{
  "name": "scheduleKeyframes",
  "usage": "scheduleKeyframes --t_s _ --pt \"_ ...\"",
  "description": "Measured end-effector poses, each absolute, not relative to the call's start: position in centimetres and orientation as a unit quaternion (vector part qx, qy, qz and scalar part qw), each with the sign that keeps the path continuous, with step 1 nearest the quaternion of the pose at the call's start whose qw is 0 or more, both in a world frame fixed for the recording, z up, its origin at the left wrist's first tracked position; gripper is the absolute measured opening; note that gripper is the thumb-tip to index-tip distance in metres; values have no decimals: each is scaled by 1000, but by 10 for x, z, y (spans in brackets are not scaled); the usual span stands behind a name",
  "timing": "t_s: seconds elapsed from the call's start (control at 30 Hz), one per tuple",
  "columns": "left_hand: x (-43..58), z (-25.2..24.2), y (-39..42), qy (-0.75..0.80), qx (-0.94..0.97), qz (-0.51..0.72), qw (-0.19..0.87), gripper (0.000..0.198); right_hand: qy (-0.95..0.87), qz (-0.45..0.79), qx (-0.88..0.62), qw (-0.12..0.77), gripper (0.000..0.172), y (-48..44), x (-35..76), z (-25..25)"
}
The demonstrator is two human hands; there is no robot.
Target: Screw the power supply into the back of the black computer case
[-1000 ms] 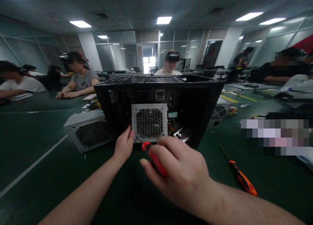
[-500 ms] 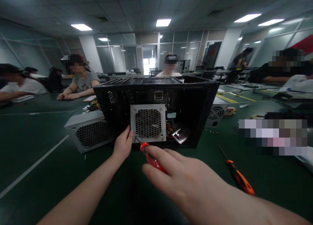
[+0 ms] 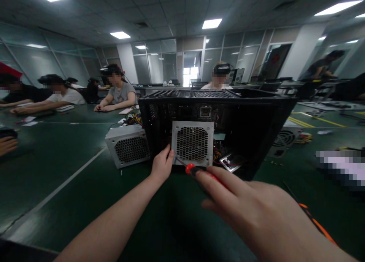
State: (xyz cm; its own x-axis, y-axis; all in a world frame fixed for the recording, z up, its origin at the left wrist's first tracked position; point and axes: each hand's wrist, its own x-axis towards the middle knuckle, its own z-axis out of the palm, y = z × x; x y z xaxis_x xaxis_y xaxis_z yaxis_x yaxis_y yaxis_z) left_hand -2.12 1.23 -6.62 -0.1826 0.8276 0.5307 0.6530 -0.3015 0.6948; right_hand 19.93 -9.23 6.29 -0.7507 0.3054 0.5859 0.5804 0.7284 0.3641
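red screwdriver (image 3: 190, 169), right hand (image 3: 248, 201); left hand (image 3: 163, 165) at silver panel (image 3: 192, 143) edge; gap above

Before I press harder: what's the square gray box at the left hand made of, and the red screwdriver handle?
Gray box: likely satin sheet metal, from its punched honeycomb face. Red screwdriver handle: probably smooth plastic, from its vivid color; mostly covered.

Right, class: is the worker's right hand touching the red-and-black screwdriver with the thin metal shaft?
Touching. The head view shows the right hand holding the red-and-black screwdriver by its handle, which is partly covered by the grip.
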Motion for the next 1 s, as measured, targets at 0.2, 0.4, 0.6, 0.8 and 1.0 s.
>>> scheduleKeyframes --t_s 0.2,0.4,0.6,0.8,1.0 --pt "-21 -66 12 587 637 494 83 46 -813 -332 -333 344 32 -79 189 52" --pt "-24 -65 15 585 647 484 77 44 -875 -193 -295 332 29 -84 184 51" --pt "-23 -62 14 574 652 492 58 37 -948 -79 -204 233 59 -90 194 54" --pt "-22 -62 15 572 647 500 56 36 -951 -93 -190 227 52 -91 194 52" --pt "-22 -65 16 568 642 511 61 40 -940 -101 -201 255 45 -89 201 56"
